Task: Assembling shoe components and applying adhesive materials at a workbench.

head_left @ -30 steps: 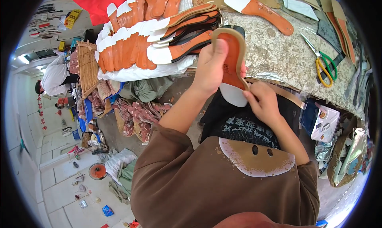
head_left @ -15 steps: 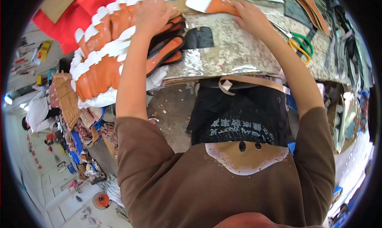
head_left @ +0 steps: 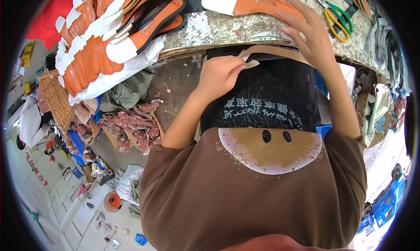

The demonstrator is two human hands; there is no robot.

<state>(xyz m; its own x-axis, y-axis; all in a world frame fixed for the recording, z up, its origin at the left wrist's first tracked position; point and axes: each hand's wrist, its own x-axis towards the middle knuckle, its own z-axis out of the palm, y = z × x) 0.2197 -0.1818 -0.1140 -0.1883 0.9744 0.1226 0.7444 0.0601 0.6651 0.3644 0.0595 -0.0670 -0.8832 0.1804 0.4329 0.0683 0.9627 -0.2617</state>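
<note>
The person's left hand (head_left: 220,76) closes thumb and fingers on the curled end of a tan strip (head_left: 282,52), as I watch from afar. The strip arcs rightward along the near edge of the worktop (head_left: 223,31), and its far end passes behind the right wrist. The right hand (head_left: 316,41), fingers loosely spread and gripping nothing that I can make out, is at the heel end of an orange insole (head_left: 258,5) with a white toe; from my viewpoint I cannot tell whether the fingertips touch it. The insole lies flat on the worktop, its toe pointing left, just beside a dark piece (head_left: 194,0).

To its right I see scissors (head_left: 327,7) with yellow and green handles, and farther right, dark strips (head_left: 387,49) at the worktop's edge. On the left, a pile of orange-and-white insoles (head_left: 94,56) fans out over a white sheet (head_left: 139,60), with darker-edged insoles (head_left: 155,27) stacked near its right side.

Below the worktop, a black cloth (head_left: 267,91) with pale lettering covers the person's lap. Reddish-brown bundles (head_left: 131,127) lie beside a grey-green sack (head_left: 129,91). At far left, I spot a person in a white top (head_left: 31,122).
</note>
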